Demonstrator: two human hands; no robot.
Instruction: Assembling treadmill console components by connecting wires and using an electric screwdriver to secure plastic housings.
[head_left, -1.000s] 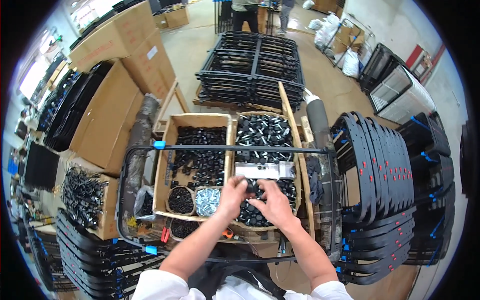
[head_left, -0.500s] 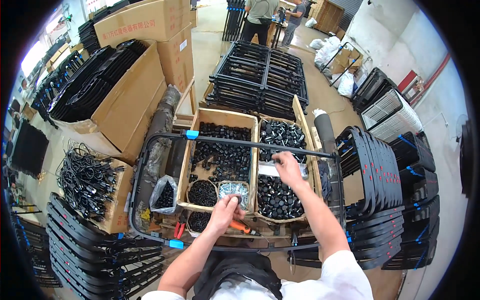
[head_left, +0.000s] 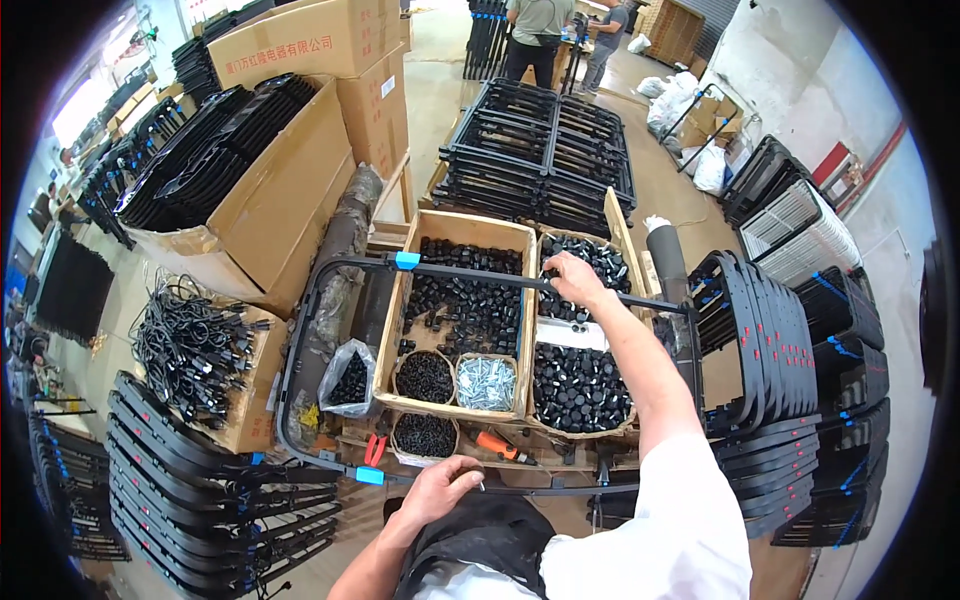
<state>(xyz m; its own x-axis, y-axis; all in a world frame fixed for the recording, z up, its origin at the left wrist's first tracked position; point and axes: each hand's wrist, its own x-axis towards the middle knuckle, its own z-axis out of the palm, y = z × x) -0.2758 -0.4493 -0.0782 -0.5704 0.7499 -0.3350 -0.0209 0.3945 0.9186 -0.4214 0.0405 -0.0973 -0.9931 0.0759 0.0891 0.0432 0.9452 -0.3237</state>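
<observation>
Since the previous frame, the left hand (head_left: pixel 438 492) has dropped from the silver screws (head_left: pixel 486 384) to the lower middle of the frame, and the right hand (head_left: pixel 577 282) has moved farther up. The left thumb and forefinger are pinched together on a small dark knob (head_left: pixel 477 474) with a bright stem, close to the lower bar of a black tubular frame (head_left: pixel 470 271). Just beyond lie an orange-handled tool (head_left: pixel 500 445) and red-handled pliers (head_left: pixel 375 450). Past the screws, at centre right, black knobs (head_left: pixel 580 388) fill a carton below a pale block (head_left: pixel 570 333). The right fingers are bent over more stemmed knobs above that block; whether they grip one, I cannot tell. Farther off, upper centre, stands a stack of black racks (head_left: pixel 540 150).
</observation>
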